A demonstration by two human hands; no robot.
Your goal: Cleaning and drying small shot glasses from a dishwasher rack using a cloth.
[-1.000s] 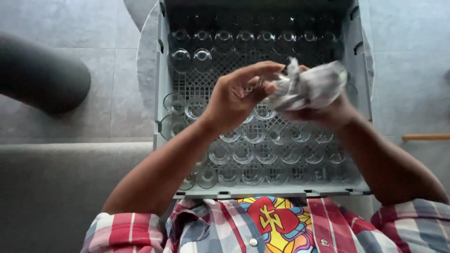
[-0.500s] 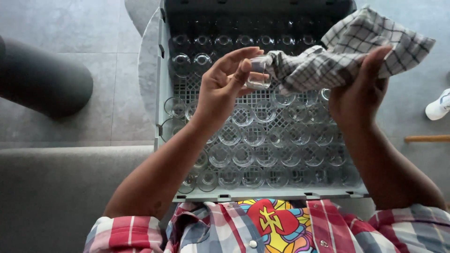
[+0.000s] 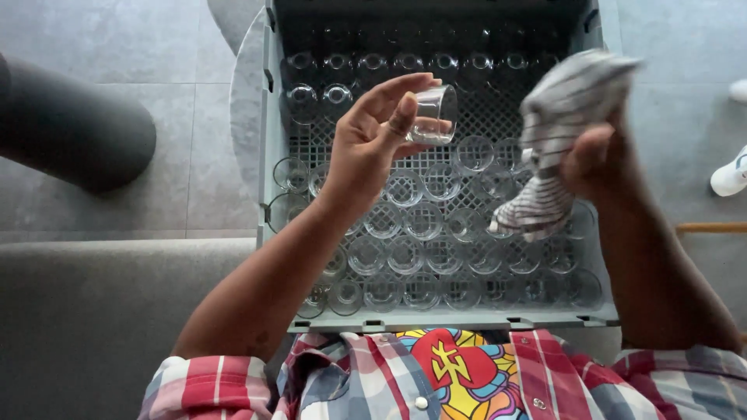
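My left hand holds a small clear glass by its side, tilted, above a grey plastic crate. My right hand grips a bunched checked cloth to the right of the glass, apart from it. The crate below both hands is filled with several rows of small clear glasses standing upright on its mesh bottom.
The crate rests on a round pale table top. A dark rounded seat stands at the left on the grey tiled floor. White shoes of another person show at the right edge, next to a wooden bar.
The cloth has come off the glass and moved right, bunched in my right hand. My left hand now holds the glass alone, turned on its side.
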